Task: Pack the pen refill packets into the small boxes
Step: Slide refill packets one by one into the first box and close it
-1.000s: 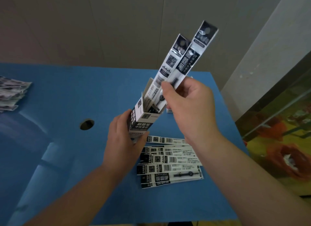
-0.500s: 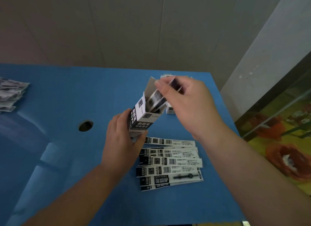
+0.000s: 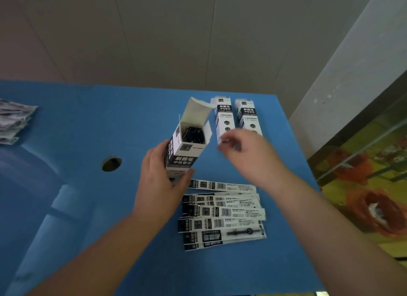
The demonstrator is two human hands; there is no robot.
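I grip the open box in my left hand at frame centre, tilted with mouth up so packets slide in, while my right hand, fingers loose and empty, hovers above the refill packets fanned on the blue surface lower right.

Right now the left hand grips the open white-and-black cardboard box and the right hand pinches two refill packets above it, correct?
Not quite. In the head view the left hand grips the open white-and-black cardboard box, but the right hand is blurred beside it and holds nothing visible.
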